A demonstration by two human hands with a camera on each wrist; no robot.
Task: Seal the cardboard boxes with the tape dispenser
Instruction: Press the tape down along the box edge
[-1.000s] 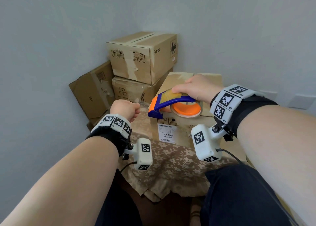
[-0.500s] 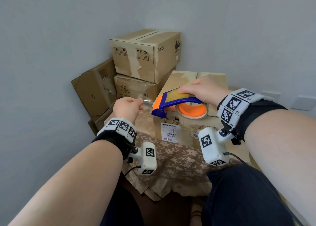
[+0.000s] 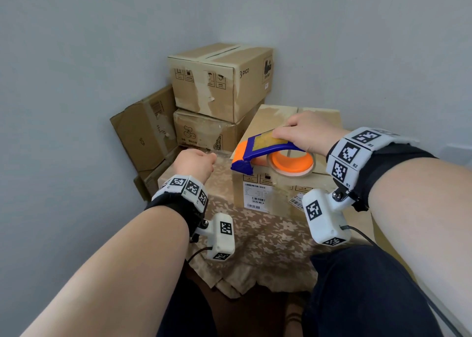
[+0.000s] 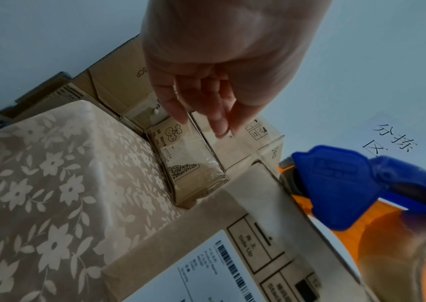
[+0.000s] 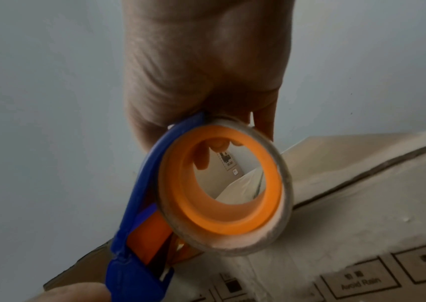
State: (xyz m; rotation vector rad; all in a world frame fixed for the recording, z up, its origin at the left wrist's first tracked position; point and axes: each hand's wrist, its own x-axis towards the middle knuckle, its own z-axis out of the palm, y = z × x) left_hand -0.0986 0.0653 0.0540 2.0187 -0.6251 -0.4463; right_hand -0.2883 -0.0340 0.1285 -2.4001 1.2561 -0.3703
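My right hand (image 3: 288, 132) grips the blue and orange tape dispenser (image 3: 265, 147) from above, and its clear roll (image 5: 222, 230) hangs just over the front left corner of the near cardboard box (image 3: 319, 117). The right wrist view shows the fingers of my right hand (image 5: 201, 71) curled round the frame. My left hand (image 3: 210, 156) is left of the dispenser's nose and pinches the free end of the clear tape (image 4: 194, 161). In the left wrist view the fingertips of my left hand (image 4: 214, 126) close on that strip, which runs towards the dispenser (image 4: 336, 183).
The near box stands on a table with a floral cloth (image 3: 258, 232). Three more cardboard boxes (image 3: 219, 81) are stacked in the corner behind it, against grey walls. My knees (image 3: 357, 285) are close under the table's front edge.
Both hands stay in nearly the same place. The gap between my left hand and the dispenser's nose has grown slightly, with the tape stretched across it.
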